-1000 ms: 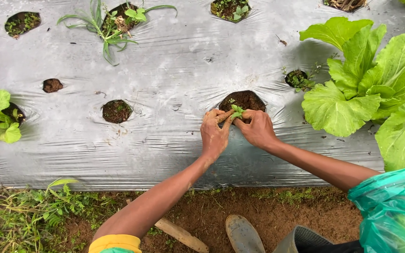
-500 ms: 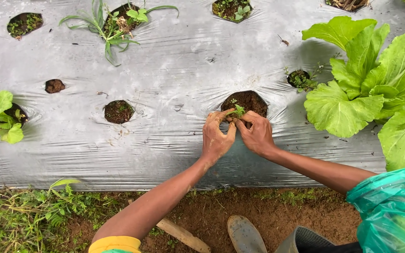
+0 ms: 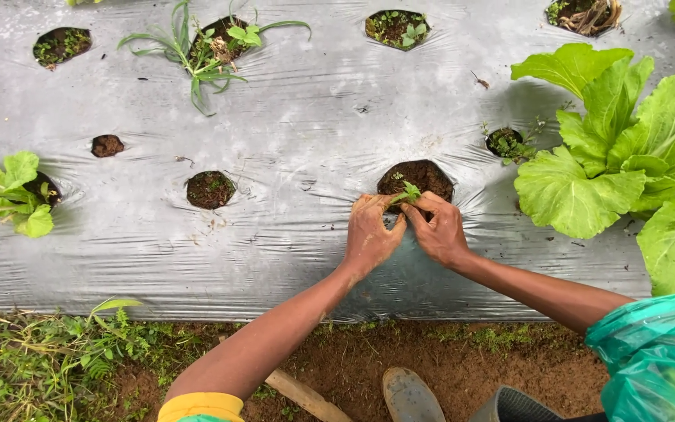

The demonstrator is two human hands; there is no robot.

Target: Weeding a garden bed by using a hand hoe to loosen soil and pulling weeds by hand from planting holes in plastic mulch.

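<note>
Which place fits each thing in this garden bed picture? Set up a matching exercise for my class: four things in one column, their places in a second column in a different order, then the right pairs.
Things:
1. seedling
2. large leafy plant
3. grassy weed
4. small leafy plant

Places:
A. left edge of the plastic sheet
B. between the fingertips of the left hand and right hand
C. right side of the bed
D. top, left of centre

Pairs: 1-B, 2-C, 3-D, 4-A

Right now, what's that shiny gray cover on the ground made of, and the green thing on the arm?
The gray cover looks like thin plastic film: glossy, with fine wrinkles and round holes cut in it. The green sleeve seems thin plastic too: see-through, crinkled and shiny.
</note>
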